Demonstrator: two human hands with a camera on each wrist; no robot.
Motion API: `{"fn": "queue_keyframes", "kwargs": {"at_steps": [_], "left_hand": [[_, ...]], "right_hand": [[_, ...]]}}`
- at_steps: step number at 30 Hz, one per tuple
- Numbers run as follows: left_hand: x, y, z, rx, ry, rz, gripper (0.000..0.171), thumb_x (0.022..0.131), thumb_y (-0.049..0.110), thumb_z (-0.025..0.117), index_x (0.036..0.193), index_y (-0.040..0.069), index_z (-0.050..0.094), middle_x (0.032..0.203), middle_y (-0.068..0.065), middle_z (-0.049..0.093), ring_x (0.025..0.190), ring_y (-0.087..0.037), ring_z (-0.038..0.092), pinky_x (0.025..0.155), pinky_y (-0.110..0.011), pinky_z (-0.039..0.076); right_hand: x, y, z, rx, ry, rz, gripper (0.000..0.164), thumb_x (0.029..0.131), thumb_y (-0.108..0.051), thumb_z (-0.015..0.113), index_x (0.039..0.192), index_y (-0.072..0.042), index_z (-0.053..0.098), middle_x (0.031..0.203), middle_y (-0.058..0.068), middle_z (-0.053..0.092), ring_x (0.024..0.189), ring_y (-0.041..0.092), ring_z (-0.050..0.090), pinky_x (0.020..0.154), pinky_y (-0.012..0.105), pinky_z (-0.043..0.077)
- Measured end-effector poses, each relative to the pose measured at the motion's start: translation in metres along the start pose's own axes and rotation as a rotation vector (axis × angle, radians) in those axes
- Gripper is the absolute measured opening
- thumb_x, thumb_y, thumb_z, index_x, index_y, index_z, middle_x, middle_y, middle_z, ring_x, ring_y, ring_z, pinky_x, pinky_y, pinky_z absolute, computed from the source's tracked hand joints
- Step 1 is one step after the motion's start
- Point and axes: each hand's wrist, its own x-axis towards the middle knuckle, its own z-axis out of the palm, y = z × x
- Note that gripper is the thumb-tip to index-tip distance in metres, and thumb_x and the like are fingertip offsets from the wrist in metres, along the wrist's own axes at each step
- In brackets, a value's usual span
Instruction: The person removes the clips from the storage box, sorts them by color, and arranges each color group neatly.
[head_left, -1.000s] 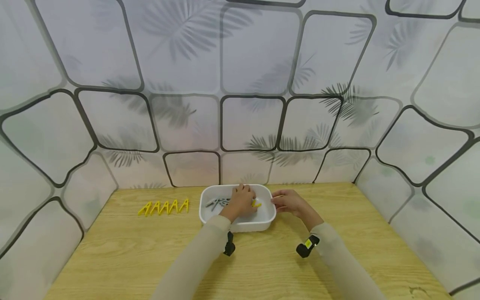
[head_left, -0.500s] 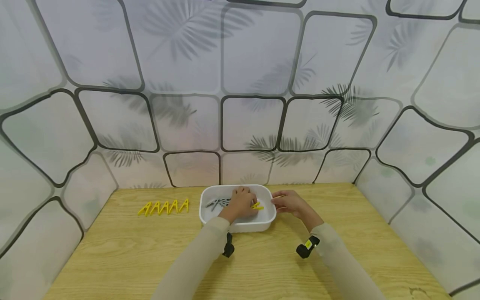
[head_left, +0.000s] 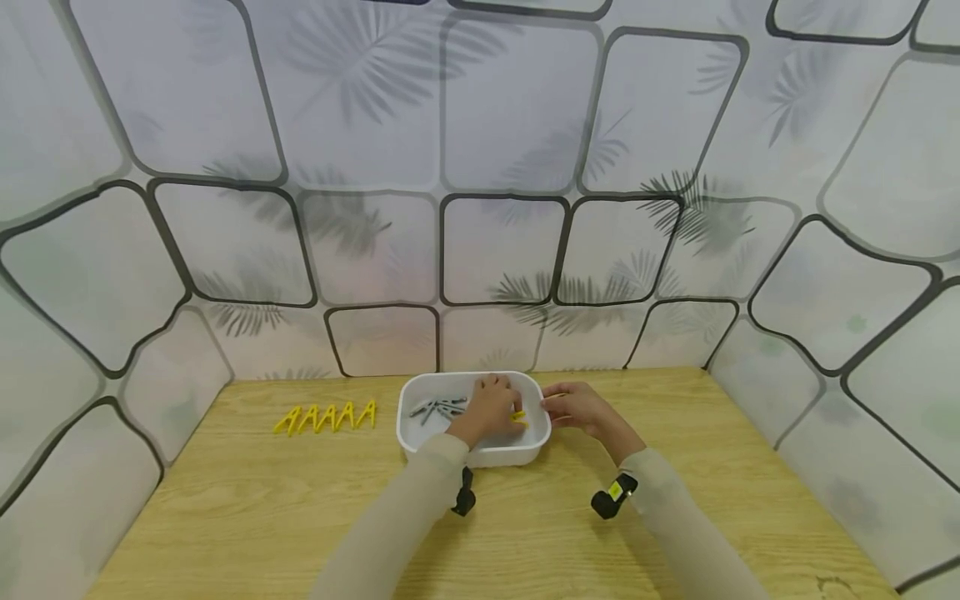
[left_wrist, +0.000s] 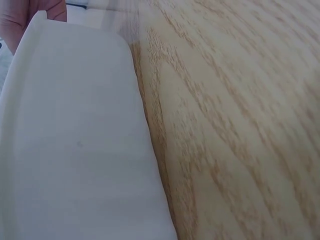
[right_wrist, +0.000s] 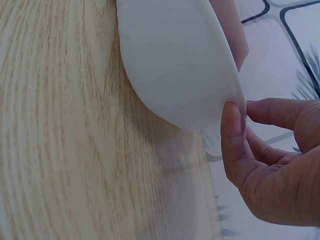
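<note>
My left hand [head_left: 491, 410] reaches down into a white plastic tray [head_left: 487, 457], back of the hand up. Beside its fingers a yellow clothespin [head_left: 520, 416] shows in part; the hand covers the rest, and I cannot tell if the fingers grip it. Grey-green clothespins [head_left: 437, 408] lie in the tray's left half. At the tray's right end my right hand [head_left: 583, 410] pinches the rim, and in the right wrist view its thumb [right_wrist: 231, 132] presses the outer wall. Several yellow clothespins [head_left: 330, 417] stand in a row left of the tray, shaped like the letter A.
The tray sits near the back of a wood-grain table [head_left: 315, 508]. A patterned white wall covering [head_left: 502, 250] rises behind the table and along both sides. Black wrist cameras hang under both forearms.
My left hand shifts slightly right inside the tray, uncovering more grey-green clothespins. The yellow clothespin beside it shows first more, then less, at a changed angle. My right hand stays at the rim.
</note>
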Motion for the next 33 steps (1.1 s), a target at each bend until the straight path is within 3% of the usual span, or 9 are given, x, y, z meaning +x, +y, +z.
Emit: {"fn": "queue_keyframes", "kwargs": {"at_steps": [13, 24, 29, 33], "left_hand": [[-0.002, -0.001, -0.010, 0.010, 0.023, -0.004, 0.030, 0.080, 0.046, 0.083, 0.090, 0.021, 0.071, 0.117, -0.004, 0.063, 0.112, -0.024, 0.051, 0.098, -0.048, 0.040], [-0.017, -0.016, -0.037, 0.003, 0.157, 0.057, 0.031, 0.078, 0.040, 0.081, 0.097, 0.017, 0.072, 0.108, -0.003, 0.065, 0.105, -0.025, 0.053, 0.093, -0.047, 0.043], [-0.029, -0.024, -0.049, -0.064, 0.224, 0.076, 0.031, 0.079, 0.036, 0.082, 0.098, 0.015, 0.070, 0.106, -0.004, 0.065, 0.099, -0.024, 0.052, 0.087, -0.047, 0.043], [-0.037, -0.034, -0.057, -0.115, 0.318, 0.103, 0.029, 0.079, 0.032, 0.083, 0.096, 0.012, 0.070, 0.101, -0.007, 0.067, 0.093, -0.024, 0.052, 0.082, -0.044, 0.042]], "right_hand": [[-0.002, -0.003, 0.001, -0.008, -0.001, 0.005, 0.040, 0.098, -0.006, 0.060, 0.133, 0.014, 0.053, 0.085, -0.001, 0.070, 0.075, 0.008, 0.067, 0.069, 0.024, 0.057], [-0.002, -0.006, 0.000, -0.014, 0.001, 0.012, 0.042, 0.099, -0.006, 0.060, 0.135, 0.014, 0.051, 0.090, 0.004, 0.071, 0.077, 0.009, 0.067, 0.069, 0.025, 0.058], [-0.001, -0.006, 0.000, -0.018, -0.005, 0.014, 0.043, 0.099, -0.006, 0.060, 0.136, 0.015, 0.050, 0.090, 0.003, 0.071, 0.077, 0.009, 0.067, 0.070, 0.025, 0.057], [-0.001, -0.004, 0.001, -0.012, -0.006, 0.016, 0.042, 0.099, -0.005, 0.060, 0.135, 0.014, 0.051, 0.086, 0.001, 0.070, 0.076, 0.009, 0.067, 0.070, 0.025, 0.057]]}}
